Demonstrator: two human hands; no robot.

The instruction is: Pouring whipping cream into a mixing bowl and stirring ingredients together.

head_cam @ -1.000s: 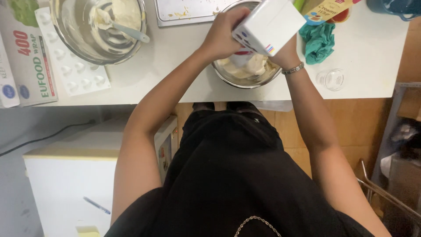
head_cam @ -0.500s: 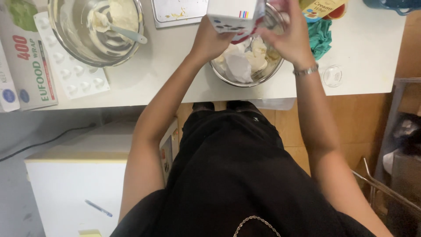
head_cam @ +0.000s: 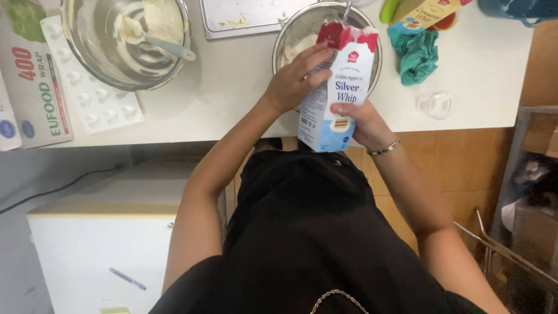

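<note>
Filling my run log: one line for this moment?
left hand: grips carton | right hand: supports carton base | carton: upright by metal bowl

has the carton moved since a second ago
Yes. The carton, held by both hands, was tipped over the right-hand steel bowl; it has swung upright, nearer the counter's front edge.

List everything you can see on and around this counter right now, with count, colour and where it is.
carton: 1, white, blue and red, upright in both hands
near bowl: 1, steel, cream inside, behind carton
far bowl: 1, steel, upper left
spatula: 1, pale, in far bowl
mould tray: 1, white, left
cloth: 1, teal, right
glass: 1, clear, counter edge
left hand: on carton side
right hand: under carton base
</note>
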